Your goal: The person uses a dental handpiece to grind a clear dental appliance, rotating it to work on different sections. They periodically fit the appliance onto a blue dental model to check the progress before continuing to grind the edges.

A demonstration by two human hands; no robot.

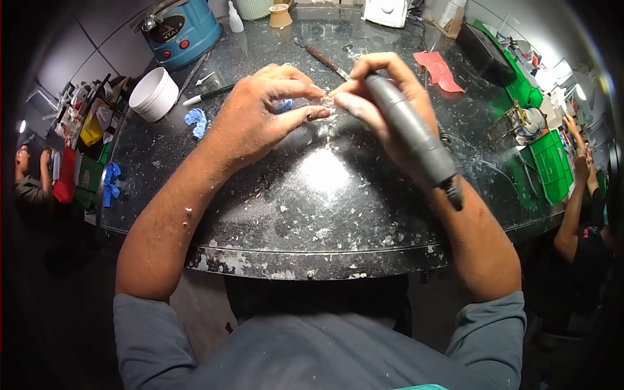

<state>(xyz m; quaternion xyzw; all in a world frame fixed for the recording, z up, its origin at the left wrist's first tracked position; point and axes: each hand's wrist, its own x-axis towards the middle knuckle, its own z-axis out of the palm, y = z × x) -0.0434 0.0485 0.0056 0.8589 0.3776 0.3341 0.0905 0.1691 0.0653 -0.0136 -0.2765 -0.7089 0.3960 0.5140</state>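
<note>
My left hand [260,107] is raised over the bench, its thumb and fingers closed in a pinch on a small clear piece [327,101]. My right hand [374,114] is wrapped round a dark grey rotary handpiece [416,133], whose cord end slants down toward my right forearm. Its working tip is hidden behind my fingers. The right thumb comes up to the clear piece, and the fingertips of both hands nearly meet there. Beyond them on the bench lies a brown-handled wax knife [320,57].
Around the dark, debris-speckled bench [273,218] are a white tub [154,95], a blue machine [177,36], a black marker [209,95], blue scraps [196,121] and a pinkish-red sheet [439,71]. Green trays [551,166] stand right. Other people sit at both sides.
</note>
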